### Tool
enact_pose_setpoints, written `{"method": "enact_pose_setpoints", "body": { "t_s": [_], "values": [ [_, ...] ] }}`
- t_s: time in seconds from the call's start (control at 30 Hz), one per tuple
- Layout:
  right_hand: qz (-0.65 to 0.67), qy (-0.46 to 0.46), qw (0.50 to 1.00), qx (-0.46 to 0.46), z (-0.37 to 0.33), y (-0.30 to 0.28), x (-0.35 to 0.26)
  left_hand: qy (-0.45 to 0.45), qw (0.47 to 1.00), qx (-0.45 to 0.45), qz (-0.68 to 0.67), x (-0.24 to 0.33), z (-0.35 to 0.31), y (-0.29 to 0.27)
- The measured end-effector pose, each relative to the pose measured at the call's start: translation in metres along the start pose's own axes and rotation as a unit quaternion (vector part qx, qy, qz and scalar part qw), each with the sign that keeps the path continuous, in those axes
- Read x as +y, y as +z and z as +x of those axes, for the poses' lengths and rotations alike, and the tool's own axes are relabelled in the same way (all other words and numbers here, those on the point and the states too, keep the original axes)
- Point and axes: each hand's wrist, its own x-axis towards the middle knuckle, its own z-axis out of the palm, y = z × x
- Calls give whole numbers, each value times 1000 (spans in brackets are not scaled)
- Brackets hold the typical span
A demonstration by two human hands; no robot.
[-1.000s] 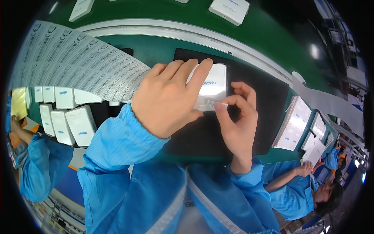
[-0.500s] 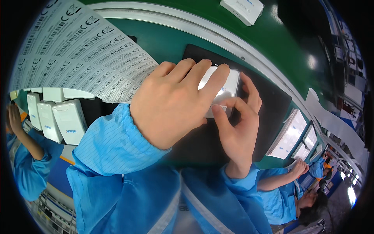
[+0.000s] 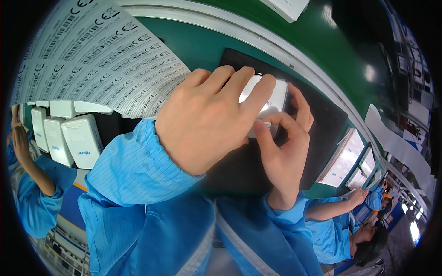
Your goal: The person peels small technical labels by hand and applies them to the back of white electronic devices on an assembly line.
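Note:
A small white box [image 3: 279, 94] lies on a black mat [image 3: 320, 133] in front of me. My left hand [image 3: 202, 117] reaches over it, fingers curled across its top and left side; its thumb is mostly hidden. At the box's near edge, my right hand [image 3: 287, 149] has thumb and index tip together by a small white label [image 3: 267, 124]. The other right fingers rest along the box's right side. A large sheet of printed labels [image 3: 106, 60] stretches from the upper left to my left hand, which hides its end.
White boxes [image 3: 82, 140] stand in a group at the left. Another white box [image 3: 287, 7] lies beyond the pale rail [image 3: 221, 18]. Stacked white boxes [image 3: 340, 156] sit at the right. Co-workers in blue are on both sides, with one hand [image 3: 357, 197] at the right.
Both hands keep nearly the same hold on the box and small label. The view has shifted slightly. The left co-worker's hands have moved.

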Motion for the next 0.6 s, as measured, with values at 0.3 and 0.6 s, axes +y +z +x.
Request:
{"method": "enact_pose_setpoints", "body": {
  "t_s": [0.3, 0.6],
  "values": [
    [15, 16, 1000, 2, 0, -1, -2, 0, 1000, -14, -1, -1, 0, -3],
    [10, 16, 1000, 1, 0, -1, -3, 3, 1000, -7, 0, -1, 0, -1]
  ]
}}
